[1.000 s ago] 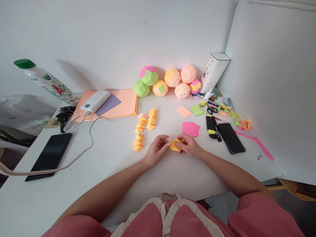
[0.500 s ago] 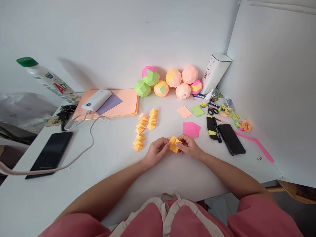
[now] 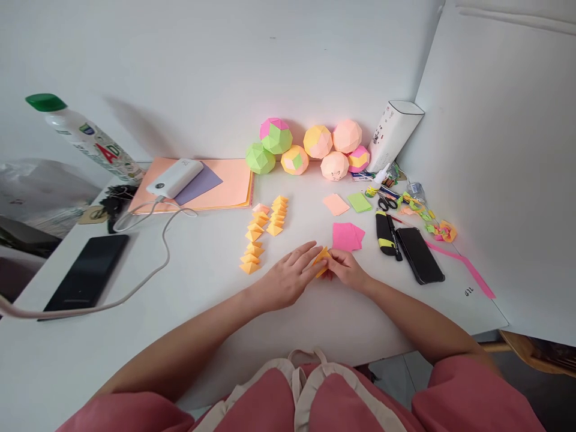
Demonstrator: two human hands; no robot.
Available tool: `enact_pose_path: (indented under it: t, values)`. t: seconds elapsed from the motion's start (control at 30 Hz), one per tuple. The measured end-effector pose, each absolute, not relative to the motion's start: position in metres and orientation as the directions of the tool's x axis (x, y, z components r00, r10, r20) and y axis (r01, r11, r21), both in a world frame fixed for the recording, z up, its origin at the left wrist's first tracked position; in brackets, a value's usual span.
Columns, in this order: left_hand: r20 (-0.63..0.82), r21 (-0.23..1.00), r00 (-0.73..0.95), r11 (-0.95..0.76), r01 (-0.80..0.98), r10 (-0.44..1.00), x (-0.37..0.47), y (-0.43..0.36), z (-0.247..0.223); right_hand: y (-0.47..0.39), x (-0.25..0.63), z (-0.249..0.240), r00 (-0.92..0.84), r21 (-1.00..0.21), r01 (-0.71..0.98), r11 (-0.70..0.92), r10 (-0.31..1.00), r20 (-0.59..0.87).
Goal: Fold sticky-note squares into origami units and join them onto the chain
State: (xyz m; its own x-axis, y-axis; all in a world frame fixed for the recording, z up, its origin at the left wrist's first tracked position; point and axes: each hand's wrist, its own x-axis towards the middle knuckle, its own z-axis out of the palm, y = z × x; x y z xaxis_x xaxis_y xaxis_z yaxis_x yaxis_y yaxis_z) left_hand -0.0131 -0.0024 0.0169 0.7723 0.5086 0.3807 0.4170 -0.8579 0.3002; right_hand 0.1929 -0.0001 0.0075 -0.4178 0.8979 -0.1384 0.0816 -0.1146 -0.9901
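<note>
An orange folded paper (image 3: 322, 261) is between my hands near the table's front. My right hand (image 3: 347, 270) pinches its right side. My left hand (image 3: 289, 277) lies against its left side with fingers stretched out, partly covering it. Left of my hands, folded orange paper pieces (image 3: 254, 235) stand in two rows, a pinkish one (image 3: 261, 208) at the top of the left row. Beyond my right hand lie pink sheets (image 3: 346, 236), peach sheets (image 3: 336, 204) and green sheets (image 3: 359, 202).
Paper balls (image 3: 318, 141) line the wall. Right are scissors (image 3: 387, 204), a cutter (image 3: 384, 234), a phone (image 3: 420, 255) and a white box (image 3: 396, 135). Left are a bottle (image 3: 92, 141), a power bank (image 3: 175, 178) on paper, a cable (image 3: 167, 243) and a dark phone (image 3: 90, 271).
My left hand has opened from its pinch, its fingers now spread against the orange paper. The paper is turned more edge-on. My right hand still grips it.
</note>
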Motion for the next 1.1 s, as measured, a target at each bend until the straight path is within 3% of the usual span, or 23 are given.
enact_pose_path:
  t: [0.2,0.27,0.33,0.43,0.5,0.6,0.7,0.77,0.97,1.1]
  values:
    - [0.506,0.133,0.755,-0.903,0.409,0.417,-0.017,0.006,0.011,0.001,0.193,0.009,-0.484,-0.987,0.091,-0.135,0.86,-0.163]
    - [0.513,0.187,0.728,-0.887,0.423,0.456,-0.016,0.006,0.014,0.002,0.193,0.007,-0.498,-0.99,0.071,-0.126,0.855,-0.144]
    - [0.477,0.35,0.667,-0.82,0.453,0.572,-0.016,0.004,0.021,0.003,0.194,0.004,-0.501,-0.993,0.029,-0.117,0.858,-0.116]
    - [0.23,0.744,0.502,-0.483,0.462,0.834,-0.016,-0.001,0.035,0.004,0.193,0.001,-0.457,-0.992,-0.057,-0.117,0.886,-0.078]
    - [-0.025,0.895,0.436,-0.174,0.411,0.899,-0.016,-0.006,0.043,0.003,0.193,0.002,-0.451,-0.986,-0.11,-0.123,0.89,-0.06]
    - [-0.203,0.962,0.309,0.13,0.241,0.929,-0.016,-0.019,0.049,0.0,0.191,0.007,-0.496,-0.982,-0.146,-0.121,0.867,-0.033]
    - [-0.279,0.953,0.288,0.301,-0.034,0.916,-0.012,-0.034,0.049,-0.005,0.189,0.012,-0.516,-0.983,-0.146,-0.107,0.856,-0.017]
    - [-0.296,0.933,0.281,0.339,-0.118,0.913,-0.008,-0.042,0.049,-0.008,0.187,0.014,-0.511,-0.981,-0.154,-0.116,0.859,-0.021]
    - [-0.318,0.947,0.205,0.321,0.021,0.926,0.001,-0.055,0.063,-0.013,0.187,0.018,-0.484,-0.964,-0.224,-0.142,0.875,-0.017]
    - [-0.254,0.964,0.173,0.264,-0.037,0.952,0.008,-0.063,0.064,-0.014,0.187,0.021,-0.484,-0.96,-0.239,-0.143,0.875,-0.01]
